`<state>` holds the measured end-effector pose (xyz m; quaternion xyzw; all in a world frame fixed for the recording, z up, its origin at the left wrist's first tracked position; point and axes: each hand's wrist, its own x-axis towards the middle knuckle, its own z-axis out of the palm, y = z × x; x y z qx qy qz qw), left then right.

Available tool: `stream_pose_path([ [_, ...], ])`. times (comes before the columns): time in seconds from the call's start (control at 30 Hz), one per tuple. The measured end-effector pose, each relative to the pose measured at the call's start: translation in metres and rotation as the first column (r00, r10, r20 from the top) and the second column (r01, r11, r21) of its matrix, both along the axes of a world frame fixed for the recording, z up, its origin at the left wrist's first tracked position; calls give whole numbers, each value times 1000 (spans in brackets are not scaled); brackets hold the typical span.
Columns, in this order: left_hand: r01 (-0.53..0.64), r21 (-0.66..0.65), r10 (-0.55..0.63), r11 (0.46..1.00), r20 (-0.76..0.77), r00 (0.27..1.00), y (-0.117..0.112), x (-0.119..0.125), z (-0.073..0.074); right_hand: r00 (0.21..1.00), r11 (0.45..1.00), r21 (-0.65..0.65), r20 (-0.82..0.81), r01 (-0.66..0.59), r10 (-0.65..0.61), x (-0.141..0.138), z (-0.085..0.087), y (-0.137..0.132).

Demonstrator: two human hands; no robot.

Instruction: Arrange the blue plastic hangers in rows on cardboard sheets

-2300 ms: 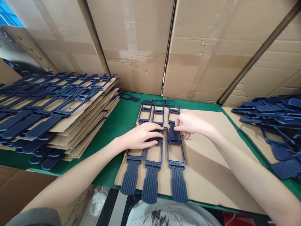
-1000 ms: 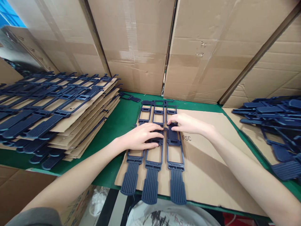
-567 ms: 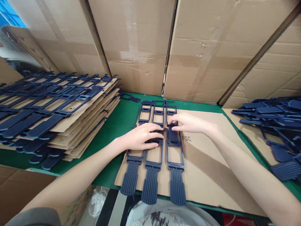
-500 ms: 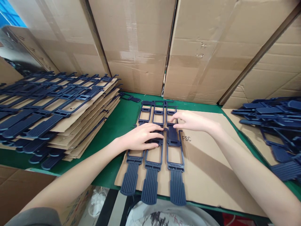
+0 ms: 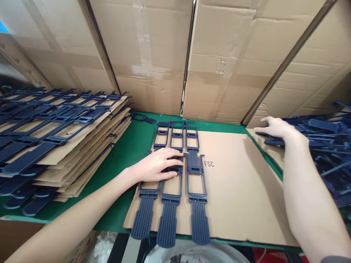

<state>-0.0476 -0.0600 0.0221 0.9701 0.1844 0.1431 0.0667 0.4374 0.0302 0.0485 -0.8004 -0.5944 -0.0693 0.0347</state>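
Observation:
Dark blue plastic frames with ribbed paddle ends [image 5: 200,223] lie in three columns on a flat cardboard sheet [image 5: 238,190]. My left hand [image 5: 160,165] rests palm down over the left and middle columns, fingers spread, hiding part of the frames beneath. Over on the right, my right hand [image 5: 281,131] is beside a jumbled pile of similar dark blue parts [image 5: 325,126]. Its thumb and fingers are apart, and no part shows between them. The right column is uncovered, next to the printed letters FSC.
At left stands a stack of cardboard sheets [image 5: 79,160] layered with the same blue parts. One loose part [image 5: 144,118] lies on the green tabletop [image 5: 115,204] behind. Large cardboard boxes [image 5: 148,54] form a wall along the back. Below the front edge is a whitish bag [image 5: 219,252].
My right hand has left the right column and moved right to the loose pile. My left hand stays on the columns. The view has shifted slightly to the right.

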Motion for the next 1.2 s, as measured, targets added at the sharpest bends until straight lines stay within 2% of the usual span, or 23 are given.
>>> stream_pose_path([
  [0.1,-6,-1,6,1000,1,1000,0,0,2,980,984,12,-96,176,-174,14,2,-11],
  [0.17,-13,-7,13,1000,0,1000,-1,0,3,974,981,53,-146,184,-175,12,11,-18],
  [0.23,-23,-11,23,1000,-10,1000,-1,-1,4,983,981,122,-124,152,-137,7,26,-24],
  [0.3,-31,-11,31,999,-16,999,0,-1,4,998,984,168,-28,54,-50,1,41,-30],
  [0.33,-34,-10,34,999,-11,999,0,-1,3,999,988,154,35,-5,-1,0,46,-32],
  [0.4,-38,-12,38,999,-3,999,2,-2,3,985,996,27,153,-86,81,0,52,-37],
  [0.47,-41,-10,41,999,3,999,3,-2,2,968,990,-123,229,-74,101,4,49,-41],
  [0.53,-47,0,47,999,0,999,4,-3,1,963,977,-212,255,-36,91,13,40,-46],
  [0.67,-61,34,61,998,-26,998,7,-5,0,962,959,-281,250,-34,108,29,23,-57],
  [0.77,-62,67,65,996,-49,997,11,-6,-3,954,959,-282,285,-4,88,33,16,-63],
  [0.9,-62,118,66,991,-31,997,15,-7,-5,960,959,-283,272,7,73,38,18,-60],
  [1.0,-58,194,65,979,-29,997,17,-6,-5,984,943,-327,134,-68,117,47,32,-60],
  [1.07,-52,243,62,969,-34,998,19,-6,-6,985,949,-270,6,-164,172,53,47,-69],
  [1.13,-42,273,50,961,-25,998,21,-7,-7,961,957,-106,-91,-269,260,58,63,-86],
  [1.2,-44,285,44,957,6,999,25,-8,-12,941,942,98,-78,-322,330,61,77,-106],
])
